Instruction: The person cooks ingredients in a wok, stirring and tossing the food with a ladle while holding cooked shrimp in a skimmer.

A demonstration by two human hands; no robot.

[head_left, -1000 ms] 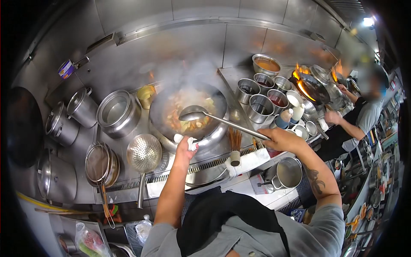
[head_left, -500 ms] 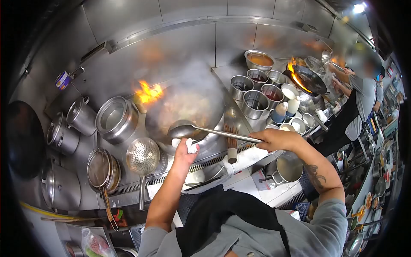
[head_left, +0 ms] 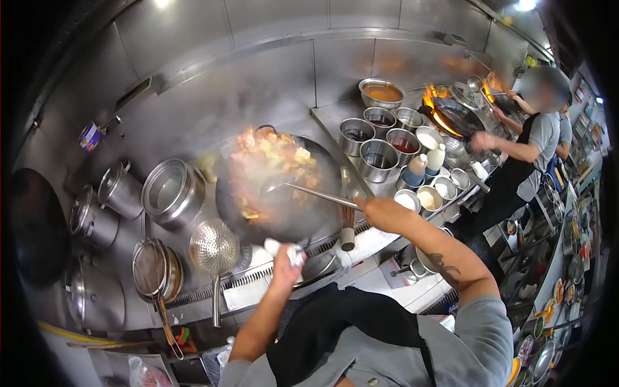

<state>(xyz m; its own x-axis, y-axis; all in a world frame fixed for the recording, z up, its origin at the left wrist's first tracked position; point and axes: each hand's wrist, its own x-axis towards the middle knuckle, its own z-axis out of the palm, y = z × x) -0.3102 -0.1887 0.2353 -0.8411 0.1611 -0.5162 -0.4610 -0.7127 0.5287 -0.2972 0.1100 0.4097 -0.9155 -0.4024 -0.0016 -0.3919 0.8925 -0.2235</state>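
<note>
My right hand is closed around the long handle of a ladle. The ladle's bowl is in the wok, blurred by steam. A large dark wok stands on the stove in front of me. Chopped food, orange and pale yellow, is spread over its far and left side, some of it up at the far rim. My left hand grips a folded white cloth at the wok's near edge. Whether the cloth wraps the wok's handle is hidden.
A perforated strainer, wire sieves and steel pots stand to the left. A bamboo brush lies right of the wok. Sauce containers and bottles stand further right. Beyond, a co-worker is beside a flaming wok.
The flame by my wok's left rim is gone and the steam has thinned, showing the food. My left hand and cloth are lower; the ladle has moved further over the wok.
</note>
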